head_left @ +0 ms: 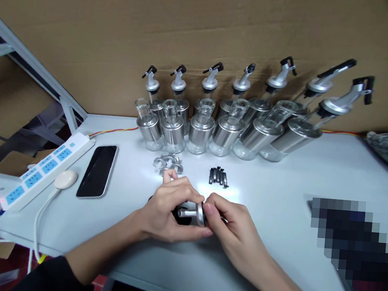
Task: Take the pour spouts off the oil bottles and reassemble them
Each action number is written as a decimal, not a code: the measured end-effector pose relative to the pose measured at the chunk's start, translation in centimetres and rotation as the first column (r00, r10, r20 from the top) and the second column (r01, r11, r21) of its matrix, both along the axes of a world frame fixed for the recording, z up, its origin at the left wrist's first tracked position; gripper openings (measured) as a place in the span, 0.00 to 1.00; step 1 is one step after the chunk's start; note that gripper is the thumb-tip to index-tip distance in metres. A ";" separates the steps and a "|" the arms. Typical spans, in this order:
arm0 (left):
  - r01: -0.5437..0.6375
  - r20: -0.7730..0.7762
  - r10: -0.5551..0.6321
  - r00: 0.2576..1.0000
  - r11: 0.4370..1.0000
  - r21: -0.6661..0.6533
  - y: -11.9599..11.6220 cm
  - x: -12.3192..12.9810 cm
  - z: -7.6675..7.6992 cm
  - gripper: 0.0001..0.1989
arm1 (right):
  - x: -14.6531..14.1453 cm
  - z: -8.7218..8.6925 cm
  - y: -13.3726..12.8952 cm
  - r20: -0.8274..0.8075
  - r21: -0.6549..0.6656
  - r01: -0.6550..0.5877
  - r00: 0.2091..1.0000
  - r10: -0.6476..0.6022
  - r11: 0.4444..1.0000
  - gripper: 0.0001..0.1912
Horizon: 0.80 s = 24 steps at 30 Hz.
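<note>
Both of my hands meet over the near middle of the table, holding a silver pourer spout (191, 214) that lies sideways. My left hand (167, 208) is closed around its wide collar, thumb below and fingers above. From the right, the pinched fingers of my right hand (230, 222) grip the collar's dark underside. Something black shows behind the spout, mostly covered by my left hand. Just beyond my left fingers lies a small pile of silver pourer caps (169, 163). Several short black levers (218, 176) lie side by side beyond my right hand.
Open glass bottles with steel sleeves (199, 130) stand in a row; behind them are bottles with pourers fitted (210, 82), against a cardboard wall (203, 25). At left are a phone (98, 171), a power strip (49, 167) and a white plug (66, 180). A pixelated dark object (357, 248) lies right.
</note>
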<state>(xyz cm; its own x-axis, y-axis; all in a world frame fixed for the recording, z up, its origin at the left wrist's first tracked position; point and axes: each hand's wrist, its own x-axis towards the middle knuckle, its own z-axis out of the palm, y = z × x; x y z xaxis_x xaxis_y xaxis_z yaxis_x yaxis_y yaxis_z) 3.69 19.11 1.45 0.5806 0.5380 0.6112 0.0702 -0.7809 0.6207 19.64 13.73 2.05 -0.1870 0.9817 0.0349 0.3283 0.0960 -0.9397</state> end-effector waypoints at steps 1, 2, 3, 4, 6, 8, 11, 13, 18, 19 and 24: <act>0.011 0.005 -0.011 1.000 0.999 -0.036 0.0 0.0 0.0 0.14 | 0.0 0.1 -0.1 0.004 0.009 -0.002 1.000 0.002 1.000 0.19; 0.020 0.006 -0.019 1.000 0.997 -0.077 -0.1 -0.1 0.0 0.14 | 0.0 0.1 -0.1 0.010 0.025 -0.002 1.000 0.002 1.000 0.19; 0.023 0.005 -0.023 1.000 0.992 -0.121 -0.1 -0.1 0.0 0.14 | 0.0 0.1 -0.2 0.020 0.048 -0.003 1.000 0.002 0.999 0.18; 0.024 0.002 -0.024 1.000 0.985 -0.169 -0.1 -0.2 0.0 0.15 | 0.1 0.2 -0.2 0.033 0.081 -0.002 0.999 0.000 0.997 0.18; 0.030 -0.002 -0.032 0.999 0.957 -0.289 -0.1 -0.4 0.1 0.17 | 0.1 0.2 -0.2 0.070 0.170 -0.002 0.997 -0.010 0.985 0.17; 0.035 -0.011 -0.044 0.999 0.897 -0.442 -0.2 -0.6 0.3 0.19 | 0.2 0.3 -0.2 0.109 0.273 -0.007 0.994 -0.024 0.962 0.15; 0.052 -0.005 -0.078 0.997 0.711 -0.701 -0.3 -0.7 0.8 0.20 | 0.4 0.4 -0.2 0.159 0.399 -0.028 0.987 -0.039 0.916 0.13; 0.076 0.034 -0.085 0.996 0.570 -0.818 -0.4 -0.6 1.2 0.20 | 0.5 0.3 -0.1 0.187 0.446 -0.043 0.981 -0.046 0.894 0.11; 0.090 0.074 -0.056 0.996 0.397 -0.914 -0.2 -0.4 1.7 0.17 | 0.7 0.2 0.1 0.250 0.522 -0.103 0.968 -0.036 0.847 0.05; 0.082 0.068 -0.049 0.996 0.391 -0.917 -0.2 -0.4 1.7 0.16 | 0.7 0.1 0.2 0.262 0.532 -0.116 0.964 -0.033 0.838 0.04; 0.052 0.043 -0.032 0.999 0.378 -0.924 0.1 -0.4 2.2 0.14 | 1.0 0.1 0.4 0.326 0.595 -0.164 0.944 -0.049 0.786 0.03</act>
<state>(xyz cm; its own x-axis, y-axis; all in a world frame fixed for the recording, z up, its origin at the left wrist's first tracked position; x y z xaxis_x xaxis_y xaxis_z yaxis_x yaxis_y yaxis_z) 3.33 19.22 3.63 0.6159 0.7501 -0.2408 0.0383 0.2768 0.9602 20.69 14.12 2.17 -0.3478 0.7598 0.5493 0.5627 0.6378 -0.5259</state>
